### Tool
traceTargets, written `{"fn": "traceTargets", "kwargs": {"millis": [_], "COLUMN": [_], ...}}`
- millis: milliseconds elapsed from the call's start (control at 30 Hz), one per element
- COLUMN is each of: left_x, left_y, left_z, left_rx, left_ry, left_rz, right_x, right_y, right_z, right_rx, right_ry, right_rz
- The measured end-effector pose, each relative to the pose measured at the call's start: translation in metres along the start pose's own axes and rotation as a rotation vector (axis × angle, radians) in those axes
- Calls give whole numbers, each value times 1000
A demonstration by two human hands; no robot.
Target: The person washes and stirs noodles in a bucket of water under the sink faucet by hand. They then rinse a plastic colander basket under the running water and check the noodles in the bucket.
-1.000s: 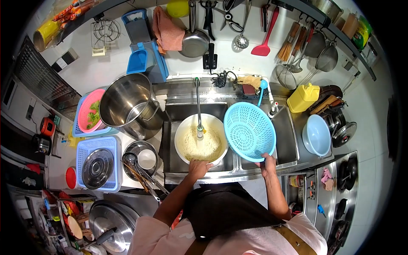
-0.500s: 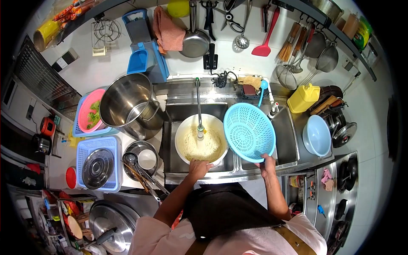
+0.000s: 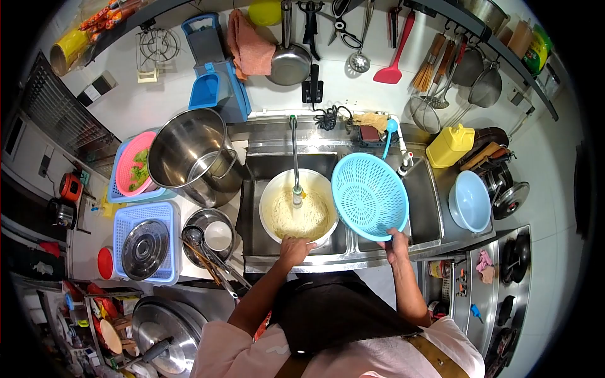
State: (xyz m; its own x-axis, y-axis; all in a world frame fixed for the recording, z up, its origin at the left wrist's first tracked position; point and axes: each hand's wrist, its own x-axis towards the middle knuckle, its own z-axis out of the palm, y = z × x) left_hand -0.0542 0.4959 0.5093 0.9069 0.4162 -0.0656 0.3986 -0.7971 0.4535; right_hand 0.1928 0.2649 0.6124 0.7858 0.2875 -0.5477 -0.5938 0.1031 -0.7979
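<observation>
A white bowl with pale noodle-like strands in cloudy liquid stands in the left sink basin, under the tap. My left hand is closed on the near rim of this bowl, its fingertips over the edge. To the right, a blue perforated colander is tilted above the right basin, its inside showing and holding nothing. My right hand grips the colander's near right rim. The colander's left edge lies close beside the bowl; whether they touch, I cannot tell.
A tall steel pot stands left of the sink. Near it are a blue basket with a steel lid and a steel bowl with utensils. A yellow jug and light blue basin stand at the right.
</observation>
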Motion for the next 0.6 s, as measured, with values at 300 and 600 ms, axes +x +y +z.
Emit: {"fn": "traceTargets", "kwargs": {"millis": [300, 600], "left_x": [0, -1], "left_y": [0, 2], "left_z": [1, -1], "left_rx": [8, -1], "left_ry": [8, -17], "left_rz": [-3, -21], "right_x": [-1, -2], "right_y": [-1, -2], "right_z": [0, 2], "right_rx": [4, 2], "right_ry": [-5, 4], "right_rz": [2, 4]}}
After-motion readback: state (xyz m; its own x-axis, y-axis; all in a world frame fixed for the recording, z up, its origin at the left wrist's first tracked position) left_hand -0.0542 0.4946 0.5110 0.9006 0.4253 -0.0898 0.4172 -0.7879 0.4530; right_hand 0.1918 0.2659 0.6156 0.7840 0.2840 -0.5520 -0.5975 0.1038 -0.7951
